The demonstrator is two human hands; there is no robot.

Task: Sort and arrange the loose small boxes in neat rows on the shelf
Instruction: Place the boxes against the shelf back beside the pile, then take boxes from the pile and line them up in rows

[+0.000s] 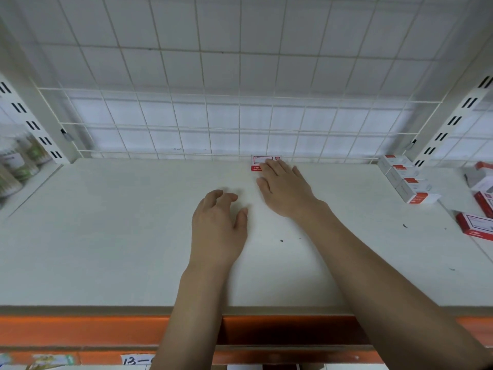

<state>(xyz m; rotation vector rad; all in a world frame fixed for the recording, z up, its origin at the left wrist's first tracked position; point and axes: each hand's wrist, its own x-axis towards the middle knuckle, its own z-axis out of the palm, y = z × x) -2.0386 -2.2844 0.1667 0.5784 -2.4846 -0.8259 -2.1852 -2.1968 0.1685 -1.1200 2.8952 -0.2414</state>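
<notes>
Head view.

- Shelf [106, 236]: broad white board, mostly bare, so plenty of room for sliding things left and forward. Wire grid back [160, 124] closes the rear; the orange front lip [80, 329] marks the drop-off.
- Box at back [256, 163]: red and white, against the grid just right of centre. Right hand [282, 186] lies flat over it, fingers straight, pressing or touching rather than pinching.
- Left hand [217, 222]: hovering or resting on bare shelf nearby, fingers loosely curled, holding nothing.
- Row of boxes [406, 181]: at the far right, lined up toward the rear upright.
- Loose red boxes [476, 225]: scattered on the adjoining shelf at the right edge, unsorted.

Risks, as judged: a flat-fingered push could skew the box against the grid wires or slip off it; a forearm sweep right could disturb the finished row; boxes pulled forward carelessly could go over the lip.
</notes>
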